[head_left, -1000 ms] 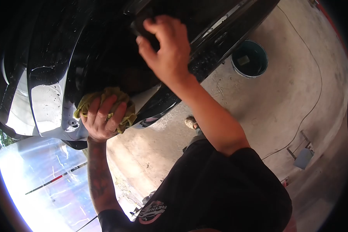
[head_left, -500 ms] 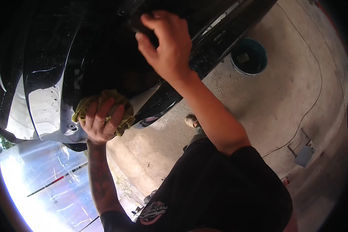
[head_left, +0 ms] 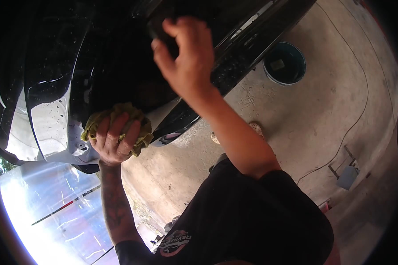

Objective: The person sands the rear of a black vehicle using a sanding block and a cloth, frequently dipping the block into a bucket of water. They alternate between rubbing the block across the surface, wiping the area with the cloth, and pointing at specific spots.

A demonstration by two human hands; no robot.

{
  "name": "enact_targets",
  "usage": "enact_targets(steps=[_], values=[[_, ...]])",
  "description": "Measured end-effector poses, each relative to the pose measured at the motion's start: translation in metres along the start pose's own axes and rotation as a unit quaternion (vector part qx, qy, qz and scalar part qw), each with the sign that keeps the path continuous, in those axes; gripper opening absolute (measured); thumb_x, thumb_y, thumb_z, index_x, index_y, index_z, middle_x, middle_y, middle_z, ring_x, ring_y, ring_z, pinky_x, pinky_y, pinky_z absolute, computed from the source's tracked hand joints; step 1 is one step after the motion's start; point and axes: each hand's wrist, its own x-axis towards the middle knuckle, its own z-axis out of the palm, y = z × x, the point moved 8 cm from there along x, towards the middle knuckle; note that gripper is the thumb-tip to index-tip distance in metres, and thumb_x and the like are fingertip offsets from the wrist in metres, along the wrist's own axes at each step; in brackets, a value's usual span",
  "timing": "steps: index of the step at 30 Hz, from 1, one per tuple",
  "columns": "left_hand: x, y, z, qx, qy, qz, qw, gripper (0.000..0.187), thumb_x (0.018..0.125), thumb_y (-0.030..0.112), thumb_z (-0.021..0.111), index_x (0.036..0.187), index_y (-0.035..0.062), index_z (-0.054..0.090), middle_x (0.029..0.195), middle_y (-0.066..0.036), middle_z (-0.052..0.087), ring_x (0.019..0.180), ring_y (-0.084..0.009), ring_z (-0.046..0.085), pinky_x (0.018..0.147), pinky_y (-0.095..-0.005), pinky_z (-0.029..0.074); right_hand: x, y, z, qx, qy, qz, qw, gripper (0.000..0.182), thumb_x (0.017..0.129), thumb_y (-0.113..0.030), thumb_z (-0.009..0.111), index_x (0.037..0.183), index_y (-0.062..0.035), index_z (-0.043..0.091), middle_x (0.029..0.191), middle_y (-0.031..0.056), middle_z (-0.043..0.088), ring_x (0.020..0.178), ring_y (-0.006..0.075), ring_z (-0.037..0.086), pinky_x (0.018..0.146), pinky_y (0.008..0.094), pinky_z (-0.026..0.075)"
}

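My left hand (head_left: pixel 115 137) is closed around a crumpled yellow-green cloth (head_left: pixel 139 126), which rests against the black car body (head_left: pixel 124 84). Higher up, my right hand (head_left: pixel 188 55) is over the same dark bodywork, its thumb and fingers curled about a dark, block-like thing (head_left: pixel 157 26). Against the black paint that thing's outline is hard to make out, and my hand hides part of it. Water drops dot the glossy panels, and a pale reflection (head_left: pixel 51 121) shows on the left side.
A dark bucket (head_left: pixel 285 64) with a small light patch inside stands on the concrete floor (head_left: pixel 314 119), right of the car. A thin cable (head_left: pixel 360 117) runs across the floor to a grey object on a frame (head_left: pixel 348 177). My shoes (head_left: pixel 255 128) show beside my right forearm.
My right hand has shifted slightly left and down over the car body. A second shoe now shows right of my forearm. My left hand and the cloth stay nearly where they were.
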Motion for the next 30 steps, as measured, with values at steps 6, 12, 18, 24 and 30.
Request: enact_targets(steps=[6, 12, 18, 24, 30], values=[[0.0, 0.0, 0.0, -0.001, -0.004, 0.0, 1.0, 0.033, 0.08, 0.035, 0.077, 0.111, 0.0303, 0.07, 0.117, 0.004, 0.069, 0.106, -0.0257, 0.064, 0.092, -0.0442, 0.051, 0.012, 0.009, -0.002, -0.002, 0.033, -0.017, 0.999, 0.04, 0.076, -0.016, 0.082, 0.112, -0.0128, 0.066, 0.116, 0.012, 0.059, 0.094, 0.0317, 0.059, 0.074, 0.0406, 0.053], [0.0, -0.001, 0.0, 0.001, -0.005, -0.004, 1.0, 0.028, 0.082, 0.034, 0.077, 0.11, 0.0316, 0.071, 0.117, 0.004, 0.069, 0.106, -0.0237, 0.064, 0.093, -0.0436, 0.051, -0.012, 0.0, 0.0, 0.001, -0.022, -0.017, 1.0, 0.042, 0.074, -0.015, 0.083, 0.113, -0.014, 0.066, 0.115, 0.0101, 0.061, 0.089, 0.0279, 0.06, 0.072, 0.0393, 0.053], [0.0, 0.0, -0.001, 0.013, 0.006, -0.006, 1.0, 0.026, 0.083, 0.036, 0.076, 0.108, 0.0321, 0.072, 0.117, 0.005, 0.069, 0.106, -0.022, 0.064, 0.092, -0.0392, 0.05, 0.0, -0.003, 0.002, 0.019, -0.02, -0.091, 0.995, 0.04, 0.074, -0.013, 0.083, 0.111, -0.0151, 0.068, 0.115, 0.0079, 0.062, 0.088, 0.0279, 0.059, 0.072, 0.0381, 0.052], [-0.004, -0.001, 0.0, 0.014, 0.013, -0.007, 1.0, 0.025, 0.082, 0.034, 0.075, 0.107, 0.0344, 0.072, 0.118, 0.006, 0.069, 0.108, -0.0212, 0.064, 0.092, -0.0372, 0.049, -0.072, 0.016, -0.011, -0.04, -0.198, -0.146, 0.968, 0.041, 0.075, -0.016, 0.084, 0.113, -0.0192, 0.069, 0.118, 0.0038, 0.061, 0.09, 0.0268, 0.06, 0.073, 0.0396, 0.052], [-0.003, -0.001, 0.0, 0.017, 0.008, -0.011, 1.0, 0.027, 0.082, 0.036, 0.076, 0.108, 0.0347, 0.072, 0.119, 0.006, 0.069, 0.109, -0.0217, 0.064, 0.093, -0.0374, 0.049, -0.041, -0.019, 0.011, -0.016, -0.179, -0.201, 0.963, 0.05, 0.065, -0.016, 0.084, 0.112, -0.0217, 0.069, 0.123, 0.0006, 0.059, 0.089, 0.0247, 0.059, 0.073, 0.0399, 0.051]])
